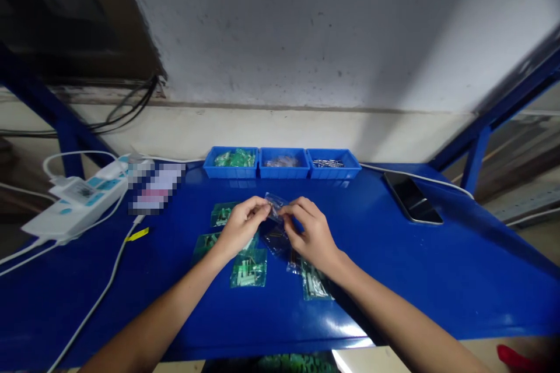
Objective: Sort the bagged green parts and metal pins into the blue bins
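Between my two hands, over the middle of the blue table, is a small clear plastic bag [274, 203]. My left hand [243, 222] pinches its left side between thumb and finger. On the other side, the fingers of my right hand [311, 232] are closed on the bag's right edge. Below my hands lie several small packets: a green-tinted packet [248, 268] with pale pieces inside, another green packet [221, 214] farther back, and a packet of metal-looking parts [314, 282] partly under my right wrist. A darker clear packet [276, 240] lies just beneath the held bag.
Three blue bins stand along the back: one with green packets [236, 158], one with clear bags [281, 161], one with metal pins or screws [328, 163]. A black phone [413, 198] lies right. A white power strip [83, 198], cables and a yellow tag [137, 235] are left.
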A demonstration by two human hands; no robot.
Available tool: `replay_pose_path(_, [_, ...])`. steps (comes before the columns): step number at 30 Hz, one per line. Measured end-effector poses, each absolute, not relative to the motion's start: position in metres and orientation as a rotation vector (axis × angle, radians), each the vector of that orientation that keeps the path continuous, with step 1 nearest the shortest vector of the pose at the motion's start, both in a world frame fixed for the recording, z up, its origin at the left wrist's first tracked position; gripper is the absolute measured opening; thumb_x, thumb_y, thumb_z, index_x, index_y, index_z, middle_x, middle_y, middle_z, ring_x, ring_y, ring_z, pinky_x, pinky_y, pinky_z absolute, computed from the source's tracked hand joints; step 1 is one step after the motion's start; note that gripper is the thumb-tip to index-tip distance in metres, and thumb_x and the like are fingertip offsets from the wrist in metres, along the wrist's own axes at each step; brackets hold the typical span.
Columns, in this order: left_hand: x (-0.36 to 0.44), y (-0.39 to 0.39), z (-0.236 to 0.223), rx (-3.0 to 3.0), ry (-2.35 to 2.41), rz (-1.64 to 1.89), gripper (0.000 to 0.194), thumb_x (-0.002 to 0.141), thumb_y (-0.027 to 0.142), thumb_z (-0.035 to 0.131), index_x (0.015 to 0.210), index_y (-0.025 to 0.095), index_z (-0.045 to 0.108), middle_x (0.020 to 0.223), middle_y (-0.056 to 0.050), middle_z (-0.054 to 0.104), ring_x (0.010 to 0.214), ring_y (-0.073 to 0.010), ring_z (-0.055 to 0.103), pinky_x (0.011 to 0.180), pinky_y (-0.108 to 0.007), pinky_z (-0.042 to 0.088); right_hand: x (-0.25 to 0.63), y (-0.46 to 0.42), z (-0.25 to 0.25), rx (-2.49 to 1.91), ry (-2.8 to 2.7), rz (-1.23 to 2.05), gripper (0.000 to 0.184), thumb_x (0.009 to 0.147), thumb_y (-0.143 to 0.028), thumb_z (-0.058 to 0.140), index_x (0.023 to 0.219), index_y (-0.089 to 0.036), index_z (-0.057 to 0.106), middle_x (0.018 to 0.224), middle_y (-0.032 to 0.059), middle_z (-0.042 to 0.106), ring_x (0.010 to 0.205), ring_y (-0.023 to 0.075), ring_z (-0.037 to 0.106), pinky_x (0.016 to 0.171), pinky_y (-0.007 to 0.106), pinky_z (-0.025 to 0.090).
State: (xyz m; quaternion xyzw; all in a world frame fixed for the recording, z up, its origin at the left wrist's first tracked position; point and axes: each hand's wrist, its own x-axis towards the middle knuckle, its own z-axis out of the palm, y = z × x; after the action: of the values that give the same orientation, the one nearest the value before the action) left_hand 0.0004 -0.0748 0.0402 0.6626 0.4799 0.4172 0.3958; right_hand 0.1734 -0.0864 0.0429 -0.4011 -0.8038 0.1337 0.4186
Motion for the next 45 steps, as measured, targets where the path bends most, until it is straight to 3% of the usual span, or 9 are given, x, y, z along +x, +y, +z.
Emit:
replay_pose_path(8, [0.003, -0.082, 0.038, 2.244, 1.248, 1.257, 0.01, 0.085, 0.017, 0.051, 0.076, 0.019, 0.055, 0.076, -0.002, 0.057, 0.076, -0.0153, 0.054, 0.071, -0.029, 0.043, 0.17, -0.083, 0.049, -1.158, -1.702, 0.972, 0.029, 0.087, -0.04, 0.05, 0.08, -0.018, 0.066, 0.077, 0.0036, 0.059, 0.07, 0.0149, 0.055, 0.061, 0.026, 0.041])
replay_pose_path(12, [0.006, -0.085, 0.04, 2.415, 1.163, 1.203, 0.009, 0.087, 0.019, 0.051, 0.082, 0.02, 0.059, 0.081, -0.003, 0.06, 0.08, -0.0171, 0.054, 0.076, -0.033, 0.042, 0.169, -0.079, 0.043, -1.145, -1.533, 1.114, 0.031, 0.084, -0.045, 0.052, 0.075, -0.016, 0.062, 0.065, 0.0007, 0.058, 0.06, 0.0129, 0.052, 0.056, 0.024, 0.04])
replay_pose_path(16, [0.007, -0.086, 0.044, 2.276, 1.206, 1.189, 0.012, 0.088, 0.027, 0.052, 0.084, 0.02, 0.061, 0.083, -0.003, 0.062, 0.081, -0.0173, 0.055, 0.079, -0.034, 0.042, 0.168, -0.081, 0.039, -1.118, -1.56, 0.929, 0.022, 0.083, -0.039, 0.055, 0.081, -0.018, 0.061, 0.07, 0.0014, 0.059, 0.059, 0.0129, 0.051, 0.054, 0.024, 0.039])
replay_pose_path(22, [0.004, -0.083, 0.043, 1.675, 1.178, 1.185, 0.041, 0.094, 0.041, 0.033, 0.077, 0.016, 0.061, 0.072, -0.004, 0.061, 0.068, -0.0148, 0.056, 0.062, -0.026, 0.043, 0.169, -0.087, 0.045, -0.986, -1.759, 0.61, 0.011, 0.085, -0.022, 0.052, 0.087, -0.022, 0.062, 0.079, 0.0027, 0.057, 0.07, 0.015, 0.054, 0.064, 0.027, 0.044])
replay_pose_path(28, [0.008, -0.084, 0.04, 1.642, 1.216, 1.191, 0.027, 0.087, 0.04, 0.049, 0.079, 0.016, 0.059, 0.071, -0.001, 0.059, 0.066, -0.0135, 0.053, 0.061, -0.024, 0.042, 0.169, -0.09, 0.041, -0.949, -1.796, 0.416, 0.022, 0.08, -0.012, 0.048, 0.09, -0.023, 0.064, 0.099, 0.0072, 0.049, 0.098, 0.021, 0.052, 0.081, 0.037, 0.046])
replay_pose_path(32, [0.009, -0.085, 0.04, 1.876, 1.336, 1.311, 0.015, 0.085, 0.032, 0.054, 0.081, 0.018, 0.059, 0.072, -0.001, 0.06, 0.065, -0.0133, 0.054, 0.063, -0.025, 0.042, 0.169, -0.087, 0.041, -1.051, -1.705, 0.541, 0.018, 0.08, -0.018, 0.051, 0.09, -0.022, 0.066, 0.105, 0.0085, 0.046, 0.107, 0.0238, 0.047, 0.09, 0.042, 0.042])
replay_pose_path(36, [0.008, -0.087, 0.041, 2.296, 1.24, 1.362, 0.006, 0.085, 0.023, 0.056, 0.081, 0.02, 0.06, 0.076, -0.002, 0.063, 0.074, -0.0151, 0.055, 0.072, -0.03, 0.043, 0.17, -0.08, 0.044, -1.095, -1.533, 0.974, 0.025, 0.082, -0.039, 0.054, 0.076, -0.019, 0.066, 0.092, 0.0068, 0.053, 0.091, 0.0207, 0.054, 0.079, 0.035, 0.045])
replay_pose_path(40, [0.01, -0.09, 0.041, 2.478, 1.123, 1.292, 0.008, 0.086, 0.02, 0.055, 0.085, 0.021, 0.063, 0.081, -0.003, 0.065, 0.077, -0.0164, 0.054, 0.075, -0.032, 0.043, 0.17, -0.075, 0.042, -1.038, -1.399, 1.281, 0.026, 0.08, -0.041, 0.057, 0.072, -0.017, 0.063, 0.068, 0.0005, 0.056, 0.063, 0.0134, 0.052, 0.061, 0.027, 0.043])
replay_pose_path(45, [0.01, -0.09, 0.046, 2.163, 1.245, 1.261, 0.019, 0.088, 0.032, 0.051, 0.082, 0.02, 0.065, 0.08, -0.003, 0.065, 0.077, -0.0172, 0.056, 0.074, -0.032, 0.044, 0.171, -0.076, 0.04, -1.075, -1.466, 0.997, 0.019, 0.082, -0.034, 0.055, 0.082, -0.017, 0.064, 0.07, 0.0017, 0.058, 0.06, 0.013, 0.051, 0.056, 0.026, 0.041])
